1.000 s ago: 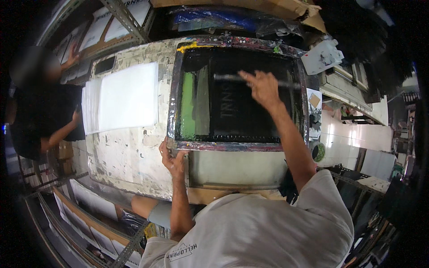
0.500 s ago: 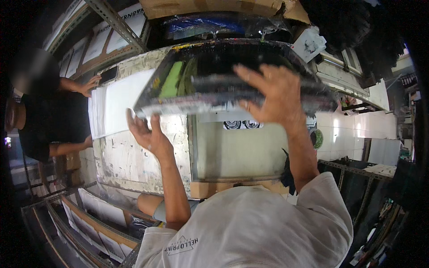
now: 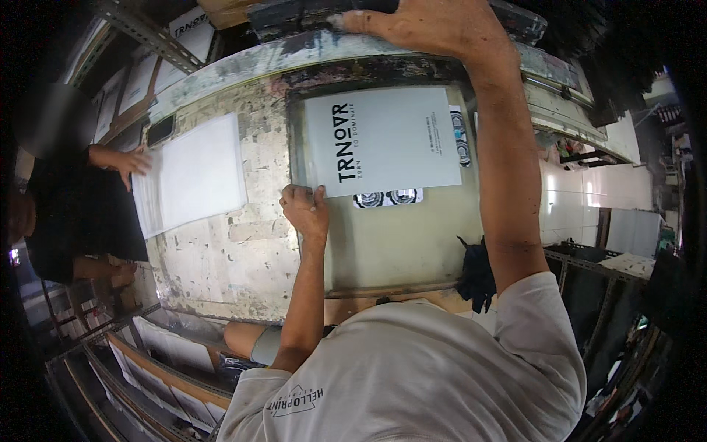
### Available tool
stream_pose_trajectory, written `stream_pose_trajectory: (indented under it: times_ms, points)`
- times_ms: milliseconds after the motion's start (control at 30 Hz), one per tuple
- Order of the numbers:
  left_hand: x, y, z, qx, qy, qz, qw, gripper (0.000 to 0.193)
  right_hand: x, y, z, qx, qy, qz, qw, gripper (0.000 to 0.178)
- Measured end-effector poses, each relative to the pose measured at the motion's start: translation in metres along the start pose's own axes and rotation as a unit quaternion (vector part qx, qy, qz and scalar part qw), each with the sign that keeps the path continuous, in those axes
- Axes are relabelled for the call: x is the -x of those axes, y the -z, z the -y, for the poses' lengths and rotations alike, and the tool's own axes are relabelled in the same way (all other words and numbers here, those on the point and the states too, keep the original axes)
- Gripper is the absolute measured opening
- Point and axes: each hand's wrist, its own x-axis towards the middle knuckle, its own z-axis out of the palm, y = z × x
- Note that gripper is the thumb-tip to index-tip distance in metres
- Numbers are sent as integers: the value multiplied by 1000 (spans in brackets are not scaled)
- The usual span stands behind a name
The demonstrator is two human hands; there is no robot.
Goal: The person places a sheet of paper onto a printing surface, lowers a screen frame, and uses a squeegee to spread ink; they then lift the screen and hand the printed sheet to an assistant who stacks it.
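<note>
Left hand [image 3: 305,210]: fingers bent, with the thumb and fingertips at the near left corner of a printed white sheet [image 3: 401,144]; whether they pinch the corner or merely rest against it cannot be determined. Right hand [image 3: 442,31]: arm fully extended away from the body, thumb stretched out leftward along a dark frame [image 3: 291,23] at the top of the view. The remaining fingers pass beyond the picture edge, so their grip cannot be confirmed.

The printed sheet lies on a pale panel [image 3: 390,254], toward its far side, its black lettering running sideways as viewed. Two small printed pieces with round black-and-white emblems show beside it: the first piece [image 3: 388,198] projects from under the near edge, the second piece [image 3: 461,136] shows along the right edge.

Left of the panel, the worktop [image 3: 258,276] is worn and paint-flecked. It bears a stack of blank white sheets [image 3: 195,177], edges slightly fanned on the left. A co-worker's hand [image 3: 131,163] is at the stack's far left corner; contact is not certain. A dark cloth [image 3: 479,276] hangs at the panel's near right corner. Lower left, a metal-framed rack [image 3: 158,383] holds further white sheets.
</note>
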Motion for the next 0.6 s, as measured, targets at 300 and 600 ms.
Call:
stream_pose_trajectory:
  times_ms: [300,600]
  points:
    - [-1,6,-37,245,129,14,961,20,0,-1,-3,-44,-4,33,998,57]
    - [-30,54,-30,411,217,-27,885,22,-8,-13,-11,22,-18,12,1000,64]
